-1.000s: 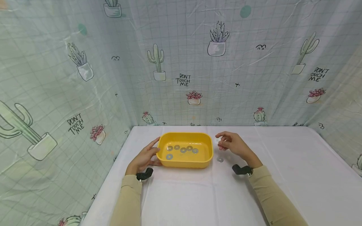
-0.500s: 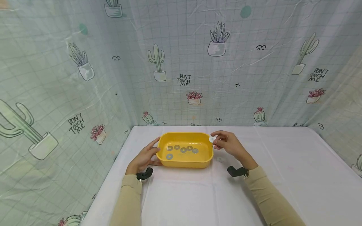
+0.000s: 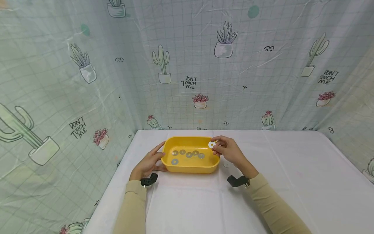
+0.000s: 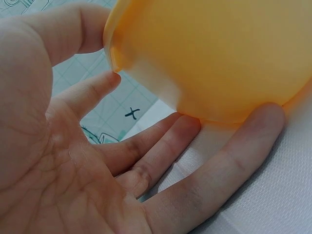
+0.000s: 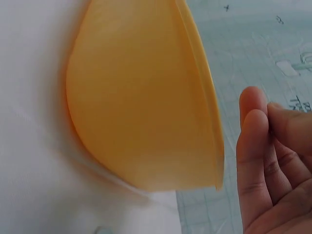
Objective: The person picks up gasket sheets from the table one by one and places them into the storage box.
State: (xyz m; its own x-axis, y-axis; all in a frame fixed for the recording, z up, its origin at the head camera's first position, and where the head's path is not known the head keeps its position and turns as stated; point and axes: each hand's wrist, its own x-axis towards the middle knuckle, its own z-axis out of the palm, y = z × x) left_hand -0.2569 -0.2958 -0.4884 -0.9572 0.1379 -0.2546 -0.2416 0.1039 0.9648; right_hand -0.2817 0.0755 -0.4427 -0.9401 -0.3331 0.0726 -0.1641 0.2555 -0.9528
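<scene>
A yellow plastic tray (image 3: pixel 190 169) stands on the white table with several flat metal washers (image 3: pixel 174 162) lying on its floor. At its left end my left hand (image 3: pixel 149 164) holds it, with the thumb at the rim and fingers (image 4: pixel 180 134) against the lower edge in the left wrist view. My right hand (image 3: pixel 230 152) pinches a washer (image 3: pixel 209 145) over the tray's right end, the hole facing the head camera. Seen from the right wrist, the right fingers (image 5: pixel 253 161) are beside the rim and hide that washer.
One more washer (image 3: pixel 226 165) lies on the white tablecloth (image 3: pixel 187 201) just right of the tray, below the right hand. A curtain (image 3: pixel 187 65) printed with cacti hangs behind the table and along its sides.
My right hand has moved left with the pinched washer, from beside the tray to above its right end. The left hand and tray have stayed in place.
</scene>
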